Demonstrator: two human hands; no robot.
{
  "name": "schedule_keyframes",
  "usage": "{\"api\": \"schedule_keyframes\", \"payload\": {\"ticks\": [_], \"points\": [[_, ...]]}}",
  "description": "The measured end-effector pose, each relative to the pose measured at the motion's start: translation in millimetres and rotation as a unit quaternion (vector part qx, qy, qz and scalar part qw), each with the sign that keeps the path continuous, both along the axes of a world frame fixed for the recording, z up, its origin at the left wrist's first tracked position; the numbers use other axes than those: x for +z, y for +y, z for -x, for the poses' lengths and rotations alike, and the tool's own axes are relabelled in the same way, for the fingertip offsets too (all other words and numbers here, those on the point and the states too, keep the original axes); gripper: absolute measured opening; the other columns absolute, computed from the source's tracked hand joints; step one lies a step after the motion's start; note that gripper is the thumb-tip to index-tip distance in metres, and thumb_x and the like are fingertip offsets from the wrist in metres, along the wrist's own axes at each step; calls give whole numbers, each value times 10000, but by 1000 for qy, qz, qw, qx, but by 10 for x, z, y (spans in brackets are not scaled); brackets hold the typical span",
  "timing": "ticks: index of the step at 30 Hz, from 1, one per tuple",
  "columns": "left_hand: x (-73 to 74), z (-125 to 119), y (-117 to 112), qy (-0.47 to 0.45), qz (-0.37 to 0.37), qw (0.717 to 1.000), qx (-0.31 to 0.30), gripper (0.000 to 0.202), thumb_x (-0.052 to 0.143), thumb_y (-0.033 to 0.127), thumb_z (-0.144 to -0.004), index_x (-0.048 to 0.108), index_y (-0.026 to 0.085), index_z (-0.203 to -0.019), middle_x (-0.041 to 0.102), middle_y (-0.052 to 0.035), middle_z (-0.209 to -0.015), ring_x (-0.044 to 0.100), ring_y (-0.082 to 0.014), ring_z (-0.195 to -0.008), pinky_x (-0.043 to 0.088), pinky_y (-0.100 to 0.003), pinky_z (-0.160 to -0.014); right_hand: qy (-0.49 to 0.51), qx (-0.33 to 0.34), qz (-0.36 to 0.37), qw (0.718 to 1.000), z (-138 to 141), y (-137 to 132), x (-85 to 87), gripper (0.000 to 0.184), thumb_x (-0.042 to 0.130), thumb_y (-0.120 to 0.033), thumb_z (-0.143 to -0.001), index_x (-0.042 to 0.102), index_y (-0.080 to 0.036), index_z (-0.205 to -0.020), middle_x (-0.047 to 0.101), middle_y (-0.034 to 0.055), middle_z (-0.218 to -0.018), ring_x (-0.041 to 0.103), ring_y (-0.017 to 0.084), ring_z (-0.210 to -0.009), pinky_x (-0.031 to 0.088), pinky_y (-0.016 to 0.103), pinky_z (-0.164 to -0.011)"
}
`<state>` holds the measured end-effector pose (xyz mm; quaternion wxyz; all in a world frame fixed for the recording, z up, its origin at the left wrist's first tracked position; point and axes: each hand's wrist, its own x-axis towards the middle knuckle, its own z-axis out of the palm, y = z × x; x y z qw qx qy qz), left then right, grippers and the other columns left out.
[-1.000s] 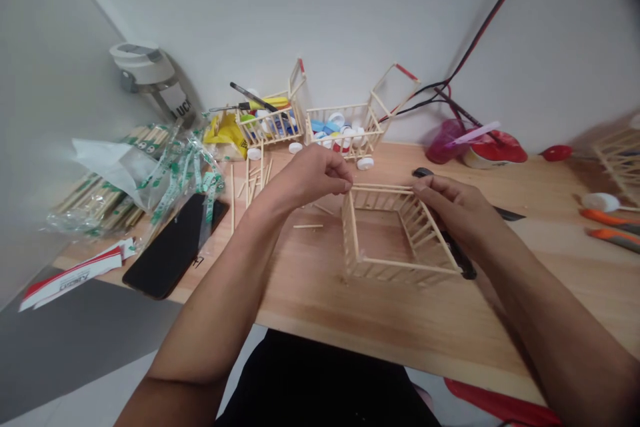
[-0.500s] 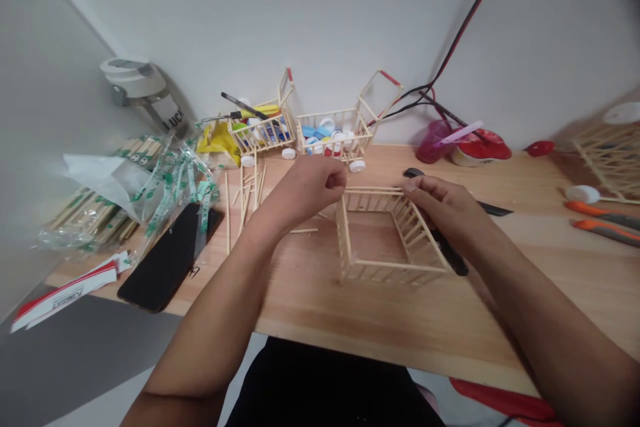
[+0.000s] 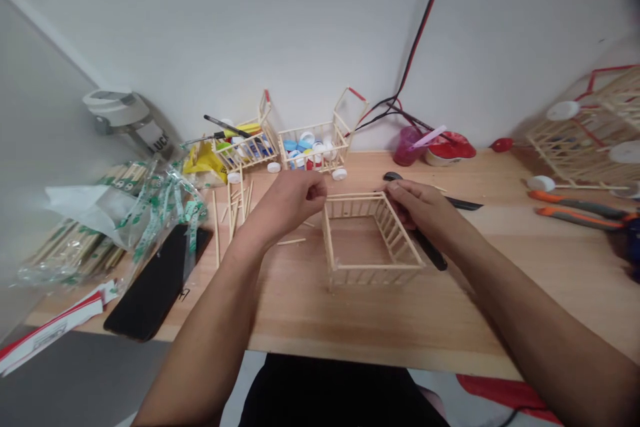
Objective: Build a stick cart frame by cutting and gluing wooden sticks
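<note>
A small rectangular basket frame of thin wooden sticks stands on the table, its barred sides upright around an open middle. A loose-looking thin stick lies along its far top rim, spanning between my hands. My left hand is closed at the far left corner, fingertips curled and partly hidden, at that stick's left end. At the far right corner, my right hand pinches the other end between thumb and fingers. Beneath my right hand lies a black-handled knife, partly covered.
Two finished stick carts with bottle caps stand by the wall. Loose sticks, a phone and bagged sticks lie left. Orange-handled pliers and more stick carts are right. A pink cup stands behind.
The view has turned slightly right, so everything sits further left and more carts show at the right. Both hands keep their places at the basket's far rim.
</note>
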<state>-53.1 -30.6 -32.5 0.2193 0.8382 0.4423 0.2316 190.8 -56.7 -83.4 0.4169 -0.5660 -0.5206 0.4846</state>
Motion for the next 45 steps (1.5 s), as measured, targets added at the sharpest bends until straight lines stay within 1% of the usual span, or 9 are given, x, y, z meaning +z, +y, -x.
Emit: {"api": "schedule_keyframes", "payload": {"ticks": [5, 11, 16, 20, 26, 31, 35, 39, 45], "points": [[16, -1, -14, 0, 15, 1000, 8, 126, 579, 50, -753, 606, 137, -665, 571, 39, -623, 489, -84, -607, 319, -205, -563, 15, 4, -1, 1000, -4, -8, -7, 380, 618, -566, -826, 560, -200, -743, 427, -51, -583, 380, 72, -472, 230, 204, -406], [29, -9, -4, 8, 24, 999, 23, 142, 586, 70, -755, 578, 134, -629, 517, 50, -584, 432, -73, -580, 281, -201, -552, 34, 10, -2, 999, -19, -16, -11, 399, 582, -566, -854, 543, -195, -713, 458, -40, -581, 402, 75, -467, 237, 198, -389], [7, 0, 26, 3, 32, 999, 16, 117, 587, 113, -782, 601, 134, -667, 506, 52, -591, 412, -73, -576, 279, -203, -562, 36, 6, -2, 999, -25, -27, 34, 391, 546, -555, -888, 561, -192, -744, 473, -30, -589, 408, 81, -466, 265, 198, -389], [4, -2, 28, 2, 47, 999, 15, 102, 591, 110, -788, 604, 131, -689, 529, 48, -624, 432, -74, -600, 299, -205, -577, 11, 9, 2, 1000, -59, -15, 17, 407, 509, -562, -917, 600, -181, -809, 485, -24, -583, 415, 86, -461, 285, 199, -389], [-37, 2, 32, -23, 66, 998, 8, 67, 591, 111, -794, 610, 133, -734, 527, 47, -645, 428, -71, -602, 305, -206, -575, 14, 7, 6, 1000, -83, -11, 2, 430, 534, -579, -906, 610, -165, -818, 506, -17, -593, 438, 79, -458, 296, 185, -374], [-103, 28, 65, -39, 61, 997, -5, 83, 591, 124, -797, 596, 138, -715, 547, 39, -655, 465, -78, -623, 322, -216, -579, 0, -6, 4, 1000, -55, -31, 27, 387, 514, -507, -943, 630, -156, -828, 512, -8, -584, 441, 81, -455, 315, 185, -370], [-118, 31, 69, -41, 50, 998, -17, 90, 587, 118, -793, 590, 142, -706, 544, 43, -654, 462, -74, -621, 316, -218, -571, 3, -13, 12, 1000, -51, -32, 19, 358, 495, -460, -963, 638, -155, -841, 515, -4, -599, 443, 77, -458, 308, 181, -369], [-118, 26, 69, -42, 36, 998, -21, 94, 578, 111, -786, 580, 145, -699, 540, 47, -657, 466, -72, -629, 319, -218, -580, 14, -12, 14, 1000, -64, -25, -8, 354, 517, -482, -951, 647, -165, -863, 517, -1, -612, 448, 85, -468, 306, 190, -368], [-123, 20, 75, -45, 45, 998, -26, 75, 564, 132, -787, 578, 149, -716, 563, 33, -686, 477, -85, -652, 327, -220, -591, 18, -10, 4, 1000, -80, -23, -26, 399, 555, -557, -913, 658, -176, -855, 509, -6, -607, 436, 93, -464, 299, 209, -364]]}}
